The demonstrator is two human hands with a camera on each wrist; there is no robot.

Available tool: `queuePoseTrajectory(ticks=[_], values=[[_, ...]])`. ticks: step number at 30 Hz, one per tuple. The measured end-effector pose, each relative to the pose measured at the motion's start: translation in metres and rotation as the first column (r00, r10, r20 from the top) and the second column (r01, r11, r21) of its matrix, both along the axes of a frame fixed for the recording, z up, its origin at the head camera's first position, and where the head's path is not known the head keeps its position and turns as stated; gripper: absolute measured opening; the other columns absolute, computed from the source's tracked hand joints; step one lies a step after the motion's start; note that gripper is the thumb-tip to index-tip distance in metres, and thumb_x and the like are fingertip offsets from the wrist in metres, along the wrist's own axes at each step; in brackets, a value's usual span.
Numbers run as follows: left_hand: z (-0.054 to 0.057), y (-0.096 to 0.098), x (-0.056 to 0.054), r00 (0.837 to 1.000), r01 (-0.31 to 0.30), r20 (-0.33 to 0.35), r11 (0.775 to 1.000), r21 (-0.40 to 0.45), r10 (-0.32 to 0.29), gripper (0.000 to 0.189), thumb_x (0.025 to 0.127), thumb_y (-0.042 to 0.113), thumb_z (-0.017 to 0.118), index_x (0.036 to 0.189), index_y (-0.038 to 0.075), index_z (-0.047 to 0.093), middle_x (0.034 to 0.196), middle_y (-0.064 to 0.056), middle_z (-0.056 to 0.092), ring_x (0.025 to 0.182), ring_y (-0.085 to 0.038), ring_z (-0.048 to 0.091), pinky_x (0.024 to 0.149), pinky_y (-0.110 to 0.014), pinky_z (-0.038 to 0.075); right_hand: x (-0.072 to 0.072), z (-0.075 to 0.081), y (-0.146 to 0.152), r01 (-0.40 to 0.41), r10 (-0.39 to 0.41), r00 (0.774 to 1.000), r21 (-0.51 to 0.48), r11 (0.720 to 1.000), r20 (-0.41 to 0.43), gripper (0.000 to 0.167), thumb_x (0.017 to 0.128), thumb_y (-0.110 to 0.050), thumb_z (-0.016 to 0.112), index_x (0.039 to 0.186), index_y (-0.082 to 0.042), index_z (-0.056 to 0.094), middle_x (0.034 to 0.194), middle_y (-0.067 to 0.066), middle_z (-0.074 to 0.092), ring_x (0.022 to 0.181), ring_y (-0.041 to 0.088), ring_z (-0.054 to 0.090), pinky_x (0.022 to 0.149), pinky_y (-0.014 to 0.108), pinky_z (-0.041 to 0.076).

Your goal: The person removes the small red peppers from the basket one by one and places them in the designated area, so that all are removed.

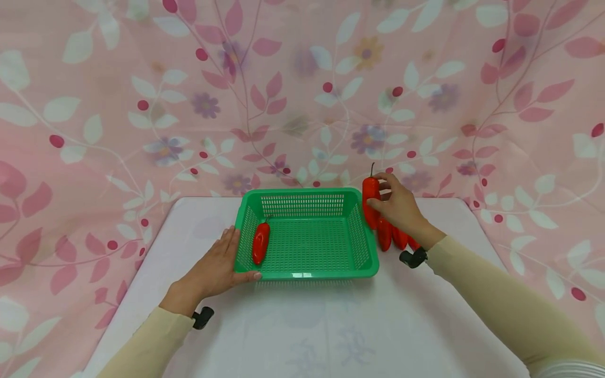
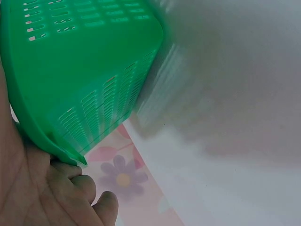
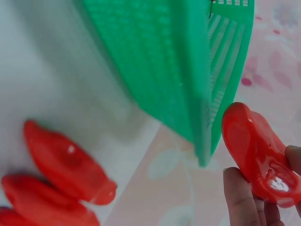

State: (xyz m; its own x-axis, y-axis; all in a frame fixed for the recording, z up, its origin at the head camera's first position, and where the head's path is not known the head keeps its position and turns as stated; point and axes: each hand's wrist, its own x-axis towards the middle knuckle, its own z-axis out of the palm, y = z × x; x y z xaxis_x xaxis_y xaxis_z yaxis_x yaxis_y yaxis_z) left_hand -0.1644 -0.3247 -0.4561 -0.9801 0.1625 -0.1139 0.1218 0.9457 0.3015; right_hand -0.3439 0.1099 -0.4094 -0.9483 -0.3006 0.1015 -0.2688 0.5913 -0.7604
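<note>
clearly glossy, held red pepper point(image 3: 254, 153), thin dark stem point(image 1: 372, 169)

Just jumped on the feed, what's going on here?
A person's right hand holds a red pepper at the right end of a green basket; their left hand rests against its left end. Another pepper lies inside, toward the left. At least three loose peppers lie on the table.

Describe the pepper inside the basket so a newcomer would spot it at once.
On the white table sits a green basket, the left hand at one side. Inside, near that side, lies a red pepper. It alone is inside: the right hand holds another pepper; the other peppers lie outside.
</note>
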Motion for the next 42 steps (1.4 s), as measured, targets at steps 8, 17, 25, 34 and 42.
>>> queuePoseTrajectory(ticks=[8, 17, 25, 34, 42], values=[[0.003, 0.002, 0.001, 1.000, 0.005, -0.015, 1.000, 0.004, -0.005, 0.134, 0.084, 0.084, 0.063, 0.165, -0.009, 0.010, 0.174, -0.028, 0.010, 0.161, -0.050, 0.012, 0.128, -0.062, 0.021, 0.002, 0.001, 0.032, 0.029, -0.029, 1.000, 0.042, 0.999, 0.004, 0.070, 0.102, -0.022, 0.069, 0.163, -0.016, 0.033, 0.153, 0.025, 0.048, 0.127, 0.046, 0.060, 0.092, 0.061, 0.061], [0.003, 0.001, 0.000, 1.000, -0.003, -0.014, 1.000, 0.001, 0.003, 0.134, 0.085, 0.083, 0.064, 0.166, -0.008, 0.009, 0.175, -0.027, 0.010, 0.161, -0.049, 0.012, 0.129, -0.062, 0.020, 0.001, -0.006, 0.063, 0.072, -0.072, 0.997, 0.102, 0.992, 0.000, 0.073, 0.102, -0.021, 0.069, 0.164, -0.013, 0.030, 0.154, 0.028, 0.046, 0.127, 0.049, 0.058, 0.094, 0.062, 0.059], [0.002, 0.000, -0.001, 1.000, 0.006, -0.025, 1.000, -0.002, -0.006, 0.136, 0.083, 0.088, 0.059, 0.165, -0.009, 0.009, 0.174, -0.028, 0.011, 0.160, -0.051, 0.013, 0.128, -0.062, 0.021, -0.002, -0.021, 0.089, 0.115, -0.113, 0.993, 0.172, 0.978, -0.021, 0.073, 0.102, -0.019, 0.067, 0.164, -0.009, 0.030, 0.151, 0.033, 0.047, 0.124, 0.053, 0.058, 0.091, 0.063, 0.060], [0.004, 0.000, 0.000, 1.000, 0.001, -0.014, 1.000, 0.002, -0.001, 0.137, 0.083, 0.088, 0.058, 0.166, -0.008, 0.008, 0.175, -0.028, 0.009, 0.161, -0.050, 0.012, 0.128, -0.062, 0.021, -0.001, -0.033, 0.113, 0.141, -0.146, 0.989, 0.201, 0.969, 0.012, 0.075, 0.099, -0.014, 0.069, 0.162, -0.004, 0.029, 0.149, 0.036, 0.044, 0.123, 0.056, 0.055, 0.088, 0.063, 0.061], [0.002, 0.001, 0.001, 1.000, -0.001, -0.007, 1.000, 0.010, 0.001, 0.134, 0.085, 0.083, 0.063, 0.166, -0.007, 0.008, 0.175, -0.026, 0.008, 0.162, -0.049, 0.010, 0.129, -0.061, 0.019, -0.002, -0.044, 0.125, 0.150, -0.168, 0.984, 0.244, 0.958, 0.058, 0.080, 0.096, -0.010, 0.071, 0.162, -0.002, 0.026, 0.145, 0.038, 0.042, 0.123, 0.057, 0.051, 0.086, 0.063, 0.062]])
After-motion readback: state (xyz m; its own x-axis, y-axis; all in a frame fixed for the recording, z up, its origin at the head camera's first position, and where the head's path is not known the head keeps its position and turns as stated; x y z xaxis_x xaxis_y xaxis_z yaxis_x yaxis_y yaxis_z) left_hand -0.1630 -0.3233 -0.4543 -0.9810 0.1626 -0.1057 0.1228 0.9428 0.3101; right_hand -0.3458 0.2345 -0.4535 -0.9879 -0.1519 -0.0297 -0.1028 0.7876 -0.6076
